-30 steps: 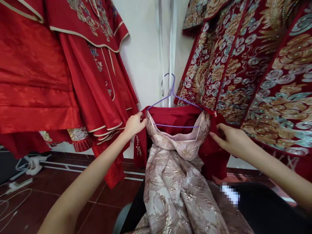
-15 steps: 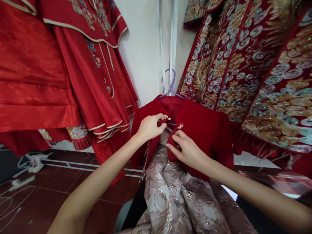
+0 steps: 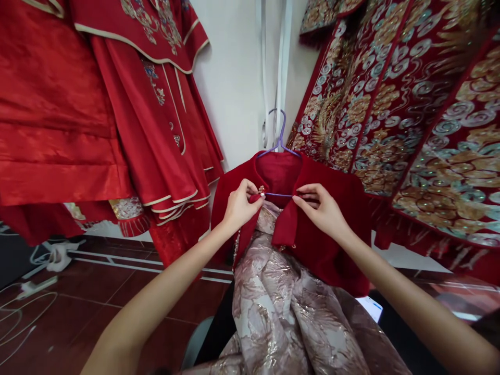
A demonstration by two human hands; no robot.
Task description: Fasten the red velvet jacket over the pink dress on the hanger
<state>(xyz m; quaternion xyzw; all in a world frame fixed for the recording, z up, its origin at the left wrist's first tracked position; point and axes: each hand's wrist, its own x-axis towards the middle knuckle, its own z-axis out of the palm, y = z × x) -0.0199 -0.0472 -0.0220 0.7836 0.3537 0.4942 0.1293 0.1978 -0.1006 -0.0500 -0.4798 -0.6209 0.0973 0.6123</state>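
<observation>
A dark red short jacket (image 3: 332, 229) hangs on a purple hanger (image 3: 282, 130), its front apart at the neck. My left hand (image 3: 240, 205) pinches the jacket's left-side front edge beside a beaded clasp (image 3: 261, 190). On the other side, my right hand (image 3: 322, 211) has thumb and fingers closed on the jacket's right-side front edge near the collar. Between my hands the hanger's lower bar shows. Below my right hand, a loose front flap (image 3: 286, 229) is folded over. Under the jacket drapes a shiny pinkish-silver brocade garment (image 3: 269, 307).
Red garments with cream piping (image 3: 156, 130) hang at the left. Heavily embroidered red-and-gold garments (image 3: 390, 120) hang at the right. White rack bars (image 3: 117, 263) run low over the tiled floor (image 3: 89, 317). Cables (image 3: 31, 333) and a power strip (image 3: 37, 286) lie at the left.
My right hand has moved up from the lower front edge to near the collar, and the right front flap has folded over. My left hand stays at its edge.
</observation>
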